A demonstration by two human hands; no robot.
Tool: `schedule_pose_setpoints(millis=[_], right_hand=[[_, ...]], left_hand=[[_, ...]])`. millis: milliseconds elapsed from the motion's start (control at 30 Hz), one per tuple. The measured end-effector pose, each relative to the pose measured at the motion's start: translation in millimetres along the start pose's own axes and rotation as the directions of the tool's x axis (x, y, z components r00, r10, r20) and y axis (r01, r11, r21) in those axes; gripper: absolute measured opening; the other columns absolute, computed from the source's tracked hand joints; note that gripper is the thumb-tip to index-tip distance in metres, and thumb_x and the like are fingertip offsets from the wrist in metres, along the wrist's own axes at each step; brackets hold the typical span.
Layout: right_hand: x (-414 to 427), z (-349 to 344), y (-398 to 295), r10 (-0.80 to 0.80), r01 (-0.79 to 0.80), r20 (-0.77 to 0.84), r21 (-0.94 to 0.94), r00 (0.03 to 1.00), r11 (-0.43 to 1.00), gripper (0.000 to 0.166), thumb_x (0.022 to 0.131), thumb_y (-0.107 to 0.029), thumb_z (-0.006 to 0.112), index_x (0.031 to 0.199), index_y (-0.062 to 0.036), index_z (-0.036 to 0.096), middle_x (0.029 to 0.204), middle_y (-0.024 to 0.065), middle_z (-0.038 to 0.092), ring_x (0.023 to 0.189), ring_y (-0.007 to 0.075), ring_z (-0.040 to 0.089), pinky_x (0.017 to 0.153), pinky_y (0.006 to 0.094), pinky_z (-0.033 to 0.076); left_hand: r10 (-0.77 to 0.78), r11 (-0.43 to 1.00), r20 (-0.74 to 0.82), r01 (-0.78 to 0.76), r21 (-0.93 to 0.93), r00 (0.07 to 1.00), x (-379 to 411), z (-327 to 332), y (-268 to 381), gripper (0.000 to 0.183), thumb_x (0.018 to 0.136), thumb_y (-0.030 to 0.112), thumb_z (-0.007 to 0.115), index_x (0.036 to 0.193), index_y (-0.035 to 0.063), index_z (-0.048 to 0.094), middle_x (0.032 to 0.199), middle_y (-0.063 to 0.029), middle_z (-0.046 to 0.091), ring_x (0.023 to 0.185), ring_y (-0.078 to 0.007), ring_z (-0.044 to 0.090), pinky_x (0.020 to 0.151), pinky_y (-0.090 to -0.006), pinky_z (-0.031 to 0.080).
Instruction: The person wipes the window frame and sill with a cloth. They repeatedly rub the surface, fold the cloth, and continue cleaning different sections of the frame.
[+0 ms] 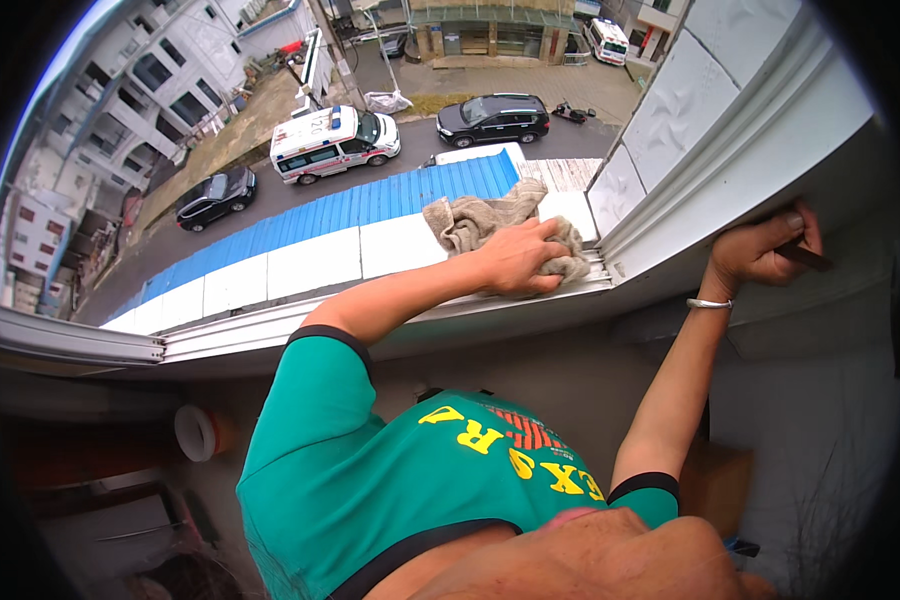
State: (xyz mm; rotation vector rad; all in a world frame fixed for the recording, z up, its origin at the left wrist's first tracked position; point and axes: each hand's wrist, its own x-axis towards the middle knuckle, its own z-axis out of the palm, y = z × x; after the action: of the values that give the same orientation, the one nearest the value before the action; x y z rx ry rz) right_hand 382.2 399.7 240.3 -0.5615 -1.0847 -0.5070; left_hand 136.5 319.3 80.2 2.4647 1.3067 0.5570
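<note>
My left hand [521,259] presses a crumpled beige-grey cloth [469,223] onto the sliding track of a white window frame [600,274], near its right corner. The fingers point right, and part of the cloth bunches beyond them and over the outer edge. Off to the right, my right hand [765,244] is curled around a dark brown strip [808,256], close to the inner side of the frame's upright. Whether that strip is loose or fixed cannot be told. A silver bangle [709,304] circles the right wrist.
Outside, below the sill, lie white panels [311,259] and a blue corrugated roof [330,214]. Tiled wall [649,142] borders the opening at right. Farther down, an ambulance [330,146] and a black car [493,120] stand on the street. Indoors at left is a white round container [196,433].
</note>
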Motion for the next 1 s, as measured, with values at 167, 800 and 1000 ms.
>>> schedule_pose_setpoints(millis=[167,800,1000], right_hand=[[5,-9,7,-0.017,0.018,0.014,-0.050,1.000,0.999,0.023,0.104,-0.016,0.048,0.099,0.0057,0.056,0.075,0.0058,0.056,0.064,0.0111,0.048,0.057,0.0241,0.042],[3,0,1,-0.061,0.061,0.004,0.110,0.998,0.992,0.022,0.102,-0.016,0.053,0.097,0.0060,0.056,0.067,0.0019,0.055,0.058,0.0070,0.046,0.053,0.0208,0.039],[5,4,4,-0.106,0.113,-0.064,0.124,0.992,0.986,0.025,0.102,-0.017,0.051,0.096,0.0063,0.057,0.066,0.0019,0.055,0.056,0.0072,0.046,0.051,0.0220,0.037]], left_hand=[[-0.162,0.966,-0.177,0.193,0.175,0.971,-109,-35,-43,0.057,0.079,0.039,0.068,0.131,0.0185,0.059,0.137,-0.0203,0.045,0.127,-0.0382,0.042,0.107,-0.0524,0.031],[0.111,0.991,-0.271,-0.128,-0.045,0.956,-18,-13,15,0.053,0.086,0.043,0.069,0.120,0.0031,0.061,0.134,-0.0164,0.050,0.120,-0.0348,0.049,0.101,-0.0466,0.041],[0.200,0.979,-0.168,-0.204,-0.012,0.965,34,37,49,0.052,0.082,0.034,0.073,0.123,0.0036,0.060,0.126,-0.0087,0.058,0.117,-0.0300,0.051,0.097,-0.0416,0.042]])
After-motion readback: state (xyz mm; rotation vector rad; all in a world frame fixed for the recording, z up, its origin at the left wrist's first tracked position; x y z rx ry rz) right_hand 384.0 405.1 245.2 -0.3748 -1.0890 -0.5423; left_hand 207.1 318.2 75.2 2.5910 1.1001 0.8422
